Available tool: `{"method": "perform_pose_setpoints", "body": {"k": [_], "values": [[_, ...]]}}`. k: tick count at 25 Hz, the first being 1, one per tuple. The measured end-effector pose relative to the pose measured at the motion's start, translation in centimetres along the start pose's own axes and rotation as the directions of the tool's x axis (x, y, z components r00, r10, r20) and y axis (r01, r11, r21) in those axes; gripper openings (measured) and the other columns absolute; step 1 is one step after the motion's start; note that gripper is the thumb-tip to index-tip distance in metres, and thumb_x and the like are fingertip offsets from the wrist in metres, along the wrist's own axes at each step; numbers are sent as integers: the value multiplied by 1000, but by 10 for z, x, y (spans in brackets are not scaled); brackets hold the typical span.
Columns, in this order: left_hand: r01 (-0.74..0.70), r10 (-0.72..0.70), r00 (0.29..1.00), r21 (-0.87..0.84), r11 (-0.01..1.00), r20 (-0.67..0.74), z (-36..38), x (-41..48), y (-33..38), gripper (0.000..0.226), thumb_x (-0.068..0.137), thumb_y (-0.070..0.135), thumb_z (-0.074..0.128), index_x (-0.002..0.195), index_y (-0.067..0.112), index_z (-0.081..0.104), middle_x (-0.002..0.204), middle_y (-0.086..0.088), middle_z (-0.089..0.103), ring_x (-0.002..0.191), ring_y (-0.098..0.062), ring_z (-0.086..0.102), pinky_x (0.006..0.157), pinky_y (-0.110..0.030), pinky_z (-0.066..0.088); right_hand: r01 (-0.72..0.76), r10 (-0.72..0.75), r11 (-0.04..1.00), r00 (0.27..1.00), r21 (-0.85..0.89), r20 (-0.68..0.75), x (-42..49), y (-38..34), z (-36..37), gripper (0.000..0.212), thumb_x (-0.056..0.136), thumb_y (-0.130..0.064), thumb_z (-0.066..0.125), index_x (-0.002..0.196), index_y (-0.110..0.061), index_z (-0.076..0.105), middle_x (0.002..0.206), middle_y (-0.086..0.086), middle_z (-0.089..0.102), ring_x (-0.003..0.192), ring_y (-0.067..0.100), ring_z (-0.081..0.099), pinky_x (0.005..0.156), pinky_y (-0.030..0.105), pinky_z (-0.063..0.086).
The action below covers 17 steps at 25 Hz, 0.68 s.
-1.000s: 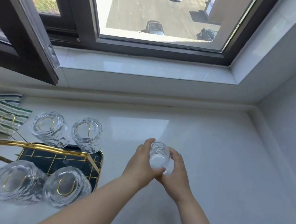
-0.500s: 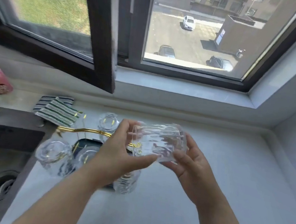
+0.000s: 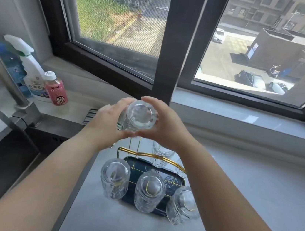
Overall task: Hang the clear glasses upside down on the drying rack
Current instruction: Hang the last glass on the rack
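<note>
head view. clear glass (image 3: 140, 116): held bottom-up between both hands, base facing the camera, above the far left part of the drying rack (image 3: 154, 157). left hand (image 3: 108, 122): closed around the glass's left side, thumb under its near edge. right hand (image 3: 164, 124): closed around the right side, fingers (image 3: 150, 100) curled over the far rim of the base, thumb meeting the left thumb beneath. the glass sits between the two palms, its mouth hidden behind them.

drying rack: gold wire frame on a dark tray (image 3: 161, 174), standing on the pale counter (image 3: 242, 204) below the hands. two bare gold prongs (image 3: 134, 146) rise just under the held glass. near row: three inverted glasses, left (image 3: 114, 180), middle (image 3: 149, 190), right (image 3: 182, 204), close together. far row: one more glass (image 3: 162, 153) partly seen behind the right wrist; its neighbours cannot be told.

edges: sink (image 3: 1, 163) borders the rack's left side, its faucet (image 3: 8, 84) at far left. spray bottle (image 3: 31, 72) and pink bottle (image 3: 56, 89) stand on the far left ledge. striped cloth (image 3: 89, 115) shows behind the left hand. window frame (image 3: 174, 44) and sill (image 3: 235, 116) run along the far side.

open room: the counter right of the rack is bare out to the wall.
</note>
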<state>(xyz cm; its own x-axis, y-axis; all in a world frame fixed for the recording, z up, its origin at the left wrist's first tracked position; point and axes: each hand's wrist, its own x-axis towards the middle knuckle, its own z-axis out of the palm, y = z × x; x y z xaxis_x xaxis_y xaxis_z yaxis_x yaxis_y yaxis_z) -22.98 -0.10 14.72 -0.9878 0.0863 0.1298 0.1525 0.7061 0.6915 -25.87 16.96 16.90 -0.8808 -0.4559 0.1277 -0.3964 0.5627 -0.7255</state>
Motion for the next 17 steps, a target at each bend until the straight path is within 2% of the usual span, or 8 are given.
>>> {"method": "perform_pose_setpoints", "body": {"k": [2,5,9,12,17], "values": [[56,-55,998,-14,998,42,8,10,-19,74,62,36,80,122,43,37,120,3,57,116,-25,44,94,-50,42,-17,22,997,998,-73,63,13,10,11,85,60,-25,85,133,-20,40,134,1,50,118,16,48,95,22,34],[125,-118,988,-62,990,104,24,22,-44,73,58,37,82,117,43,41,116,8,58,116,-20,44,95,-49,41,-55,80,983,987,-175,137,26,26,20,85,60,-28,84,133,-21,40,135,1,50,119,17,47,96,24,34],[181,-168,969,-57,982,181,43,30,-67,77,52,37,85,116,42,43,114,7,60,114,-16,46,95,-45,42,-93,154,960,963,-265,221,35,42,29,85,59,-31,84,131,-22,39,134,1,50,117,20,48,95,29,37],[206,-190,960,-62,977,206,52,27,-75,82,51,34,86,119,42,42,116,6,59,116,-16,45,96,-42,41,-114,195,950,944,-291,265,33,49,37,83,57,-32,85,125,-22,39,129,2,52,109,21,52,88,31,42],[246,-230,941,-35,969,250,63,28,-78,87,53,30,86,125,41,39,102,17,51,120,-19,39,99,-44,38,-105,241,916,916,-386,322,36,61,41,85,53,-38,86,121,-22,38,125,1,53,101,22,54,84,36,47]]}}
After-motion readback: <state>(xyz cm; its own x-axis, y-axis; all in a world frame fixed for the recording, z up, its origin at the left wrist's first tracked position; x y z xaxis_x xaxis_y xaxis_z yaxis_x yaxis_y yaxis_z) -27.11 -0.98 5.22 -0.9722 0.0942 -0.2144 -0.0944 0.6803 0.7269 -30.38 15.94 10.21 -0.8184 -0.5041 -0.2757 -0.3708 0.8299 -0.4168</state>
